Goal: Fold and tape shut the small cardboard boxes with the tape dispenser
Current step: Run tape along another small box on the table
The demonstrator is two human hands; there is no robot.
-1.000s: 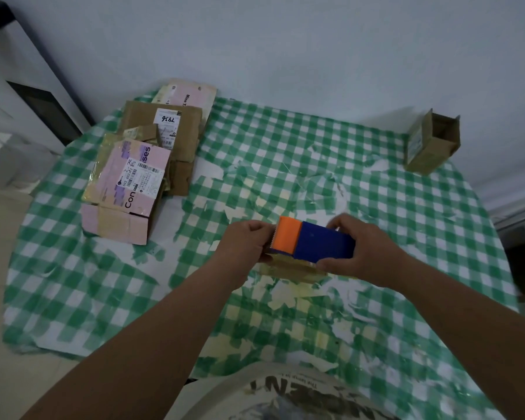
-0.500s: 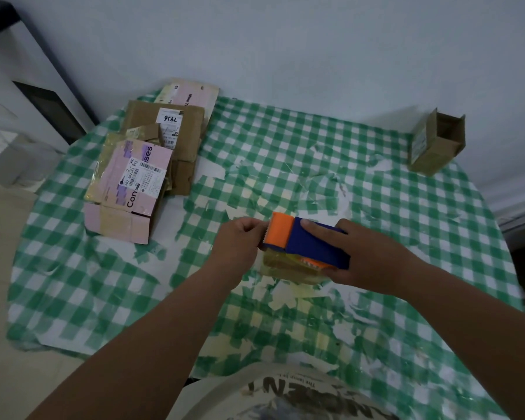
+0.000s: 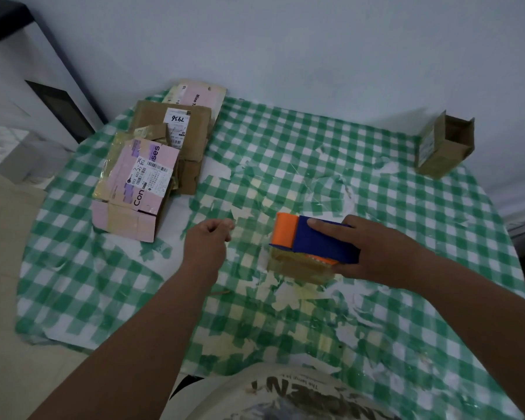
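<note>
At the far left of the tabletop point(image 3: 406, 225), which wears a green-and-white checked cloth with much of its print torn away, lies a stack of flattened boxes point(image 3: 161, 159), pink ones with labels on brown ones, none holding anything. Nearer the middle, the left hand point(image 3: 208, 242) hovers just above the cloth with its grip closed, thumb against curled fingers; whether a clear strip of tape is pinched there cannot be told. Half a second ago this hand was at the orange end of the tape dispenser point(image 3: 312, 241); now it has drawn away to the left and stands apart from it. Right of centre, the right hand point(image 3: 376, 253) has its grip wrapped over the blue body of the dispenser, pressing it on top of a small brown box point(image 3: 300, 266) that sits closed on the tabletop. At the far right edge, by the wall, an open box point(image 3: 444, 145) lies on its side, its mouth facing right and its inside dark.
</note>
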